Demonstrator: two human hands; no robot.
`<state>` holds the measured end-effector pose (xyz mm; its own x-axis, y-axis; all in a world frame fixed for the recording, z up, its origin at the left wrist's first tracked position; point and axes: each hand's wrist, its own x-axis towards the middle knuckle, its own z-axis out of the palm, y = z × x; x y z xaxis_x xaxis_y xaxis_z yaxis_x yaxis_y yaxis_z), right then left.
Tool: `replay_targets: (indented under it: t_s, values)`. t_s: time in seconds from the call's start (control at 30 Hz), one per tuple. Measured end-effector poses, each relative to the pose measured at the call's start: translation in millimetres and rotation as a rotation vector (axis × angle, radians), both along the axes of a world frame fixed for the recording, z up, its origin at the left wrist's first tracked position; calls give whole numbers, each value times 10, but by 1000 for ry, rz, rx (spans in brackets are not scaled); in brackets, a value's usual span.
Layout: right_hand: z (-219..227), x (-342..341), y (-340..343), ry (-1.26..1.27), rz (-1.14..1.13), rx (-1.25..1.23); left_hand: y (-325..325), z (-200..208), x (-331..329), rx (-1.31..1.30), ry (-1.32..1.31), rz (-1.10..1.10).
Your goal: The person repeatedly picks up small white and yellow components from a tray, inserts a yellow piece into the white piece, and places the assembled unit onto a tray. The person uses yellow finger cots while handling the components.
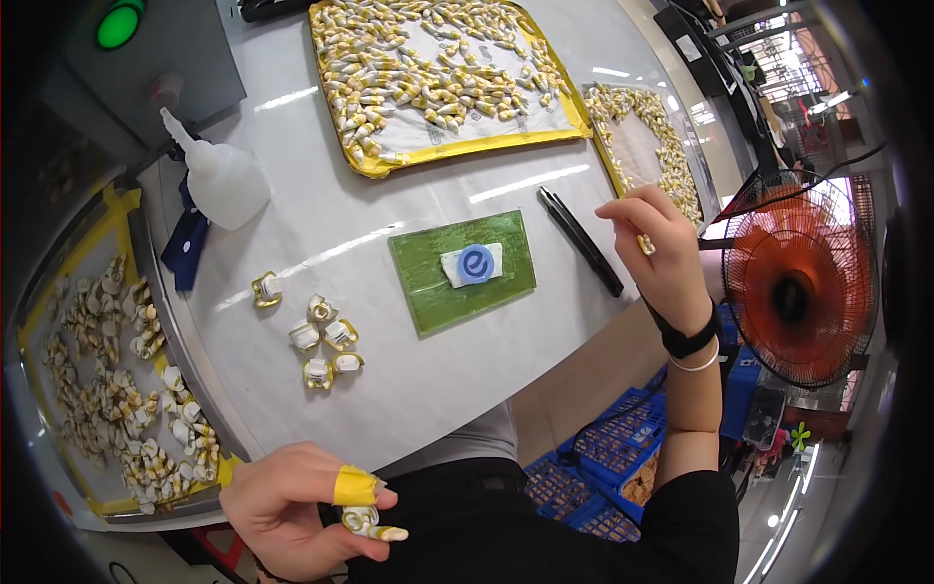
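Workshop with trays of small parts

The white table (glare-streaked) stands over pale floor.

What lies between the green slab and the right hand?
Head view: a slim black tool lies on the white table between the green slab and the right hand. Its exact kind isn't clear.

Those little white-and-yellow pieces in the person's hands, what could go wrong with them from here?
The left hand pinches a white-and-yellow piece that shows against the black shirt, not the tabletop, so it might slip and drop. The right hand seems to hold a smaller piece beside the right-hand tray; it could fall among those there.
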<state>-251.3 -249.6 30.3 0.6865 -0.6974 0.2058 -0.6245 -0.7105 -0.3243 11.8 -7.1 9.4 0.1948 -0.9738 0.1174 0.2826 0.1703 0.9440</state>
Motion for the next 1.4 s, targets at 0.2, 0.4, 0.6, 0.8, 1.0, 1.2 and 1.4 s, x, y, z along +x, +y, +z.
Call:
replay_targets:
  t_s: [0.2, 0.4, 0.6, 0.8, 1.0, 1.2, 1.4]
  values:
    - [146, 432, 334, -134, 211, 3, 91, -5, -73, 183, 32, 162]
    - [-89, 584, 298, -32, 462, -111, 28, -60, -92, 59, 48, 112]
    - [-100, 639, 307, 56, 548, -180, 107, -104, -45, 65, -22, 171]
    - [-70, 700, 299, 96, 540, -104, 57, -86, -78, 94, -39, 186]
    - [-29, 787, 224, 95, 521, 17, 25, -20, -106, 138, 10, 213]
    - [22, 774, 232, 38, 491, 49, 20, -125, -22, -49, -254, 159]
    - [171, 809, 680, -412, 449, 347, -29, -20, -112, 20, -293, 278]
